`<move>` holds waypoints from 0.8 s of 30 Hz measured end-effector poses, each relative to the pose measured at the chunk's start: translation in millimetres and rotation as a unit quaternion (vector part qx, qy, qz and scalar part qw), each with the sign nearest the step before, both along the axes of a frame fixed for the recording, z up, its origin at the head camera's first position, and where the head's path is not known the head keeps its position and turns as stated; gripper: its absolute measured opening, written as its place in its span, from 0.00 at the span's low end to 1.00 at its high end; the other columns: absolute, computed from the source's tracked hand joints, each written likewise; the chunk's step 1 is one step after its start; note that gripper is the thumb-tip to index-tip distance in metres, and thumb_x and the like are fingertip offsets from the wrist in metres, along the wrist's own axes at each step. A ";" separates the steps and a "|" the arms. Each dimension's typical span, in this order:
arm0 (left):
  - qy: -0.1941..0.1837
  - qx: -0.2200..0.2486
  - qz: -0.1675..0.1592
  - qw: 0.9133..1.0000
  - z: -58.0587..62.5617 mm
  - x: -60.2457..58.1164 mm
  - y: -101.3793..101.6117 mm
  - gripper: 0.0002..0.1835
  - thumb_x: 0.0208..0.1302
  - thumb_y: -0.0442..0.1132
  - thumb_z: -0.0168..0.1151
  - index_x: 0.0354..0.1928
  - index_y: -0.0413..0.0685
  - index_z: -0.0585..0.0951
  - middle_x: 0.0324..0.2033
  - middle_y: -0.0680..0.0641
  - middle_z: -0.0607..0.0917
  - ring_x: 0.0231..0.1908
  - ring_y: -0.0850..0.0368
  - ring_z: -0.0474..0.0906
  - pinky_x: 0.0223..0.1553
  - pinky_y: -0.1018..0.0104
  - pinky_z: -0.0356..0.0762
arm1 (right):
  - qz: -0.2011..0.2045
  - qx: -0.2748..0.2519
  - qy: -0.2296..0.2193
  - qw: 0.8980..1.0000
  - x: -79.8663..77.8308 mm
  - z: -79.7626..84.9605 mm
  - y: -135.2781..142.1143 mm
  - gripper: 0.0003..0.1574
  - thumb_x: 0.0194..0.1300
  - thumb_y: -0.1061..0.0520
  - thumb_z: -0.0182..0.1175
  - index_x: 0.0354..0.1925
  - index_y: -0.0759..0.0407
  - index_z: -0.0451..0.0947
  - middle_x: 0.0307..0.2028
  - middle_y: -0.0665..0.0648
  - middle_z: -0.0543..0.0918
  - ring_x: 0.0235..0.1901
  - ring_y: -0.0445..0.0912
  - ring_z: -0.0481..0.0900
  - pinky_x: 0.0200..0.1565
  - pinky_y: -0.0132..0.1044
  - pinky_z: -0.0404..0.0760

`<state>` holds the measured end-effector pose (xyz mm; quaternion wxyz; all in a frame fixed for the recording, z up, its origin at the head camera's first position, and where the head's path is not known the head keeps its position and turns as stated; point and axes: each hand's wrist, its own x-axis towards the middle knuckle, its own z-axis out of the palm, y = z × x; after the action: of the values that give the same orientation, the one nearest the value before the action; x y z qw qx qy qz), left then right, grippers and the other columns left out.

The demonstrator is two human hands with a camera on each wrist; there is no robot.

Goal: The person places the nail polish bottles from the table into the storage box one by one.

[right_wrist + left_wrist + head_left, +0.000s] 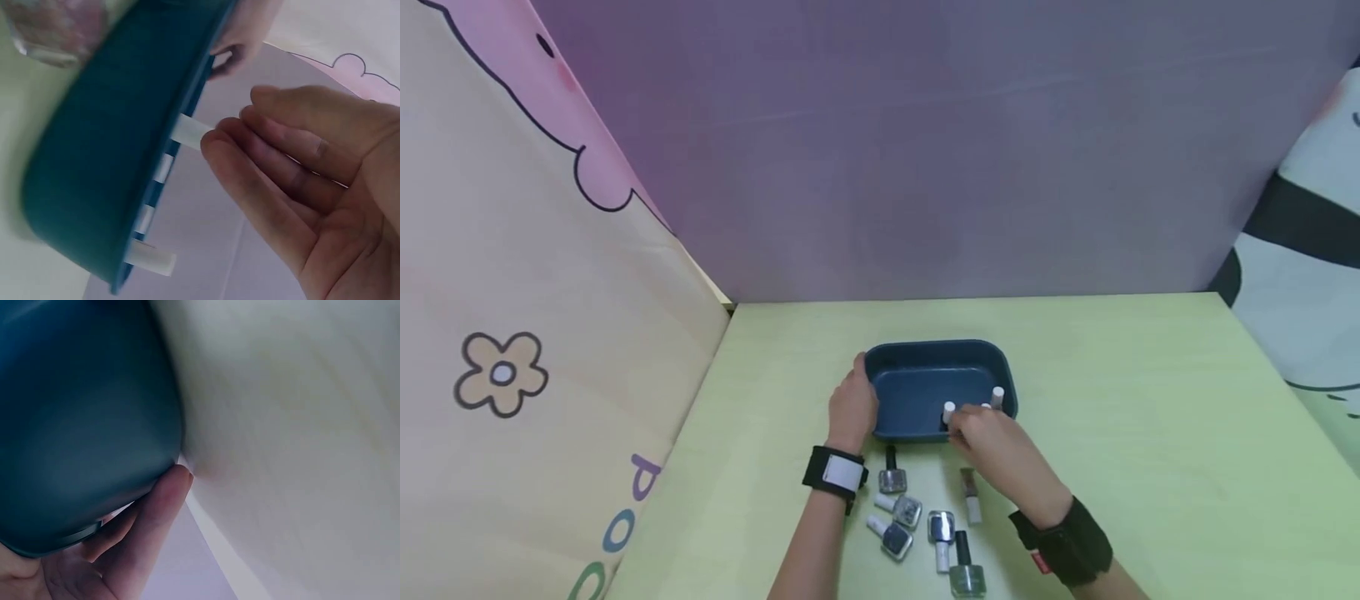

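Black wristband [1071, 546] at lower right adjoins the right hand [996, 442], thumb and fingers apart beside a white-capped bottle [949, 409] in the blue tray [913, 396], below frame centre, whose left end the left hand [853, 408] clamps with its fingers.

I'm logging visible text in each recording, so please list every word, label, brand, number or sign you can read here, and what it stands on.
"oop": tilted letters on the printed wall cloth at left; the lowest "o" is cut by the picture's bottom edge.
Red tag on the right wristband: too small to read.
Small bottles: no readable label.
Blue tray: no text visible.
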<state>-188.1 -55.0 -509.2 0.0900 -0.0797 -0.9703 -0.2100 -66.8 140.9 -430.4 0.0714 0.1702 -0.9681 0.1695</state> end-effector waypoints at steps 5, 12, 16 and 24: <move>-0.001 0.008 -0.002 1.000 1.8 -2.1 -1.2 0.26 0.65 0.37 0.45 0.66 0.44 0.60 0.40 0.41 0.81 0.24 0.51 0.76 0.24 0.59 0.71 | -0.009 0.013 -0.037 0.999 6.2 -10.5 -1.8 0.07 0.50 0.56 0.65 0.22 0.52 0.75 0.22 0.44 0.73 0.22 0.36 0.67 0.26 0.32 0.68; -0.003 0.008 -0.001 1.000 -0.9 -3.3 -1.5 0.26 0.66 0.37 0.44 0.66 0.45 0.60 0.40 0.41 0.81 0.24 0.51 0.76 0.25 0.59 0.71 | -0.002 0.026 -0.085 0.996 17.7 -25.6 -0.3 0.17 0.44 0.50 0.68 0.19 0.51 0.68 0.15 0.43 0.66 0.17 0.37 0.64 0.22 0.33 0.66; 0.002 0.011 0.000 1.000 -1.2 -2.3 -2.1 0.26 0.65 0.37 0.45 0.66 0.44 0.60 0.39 0.41 0.81 0.24 0.51 0.75 0.25 0.59 0.71 | -0.016 0.035 -0.091 0.995 21.7 -32.9 -0.3 0.20 0.38 0.51 0.69 0.16 0.50 0.65 0.13 0.43 0.64 0.17 0.39 0.62 0.21 0.34 0.64; 0.004 0.014 -0.001 1.000 0.3 0.1 -1.4 0.26 0.65 0.36 0.46 0.65 0.44 0.60 0.37 0.41 0.81 0.22 0.51 0.74 0.24 0.59 0.70 | -0.027 0.047 -0.109 0.993 23.3 -44.6 -1.8 0.18 0.34 0.58 0.71 0.21 0.54 0.69 0.16 0.47 0.67 0.18 0.41 0.63 0.22 0.36 0.66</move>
<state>-188.0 -56.4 -508.9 0.0950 -0.0803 -0.9667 -0.2234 -43.4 139.1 -475.0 -0.0376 0.1280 -0.9812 0.1393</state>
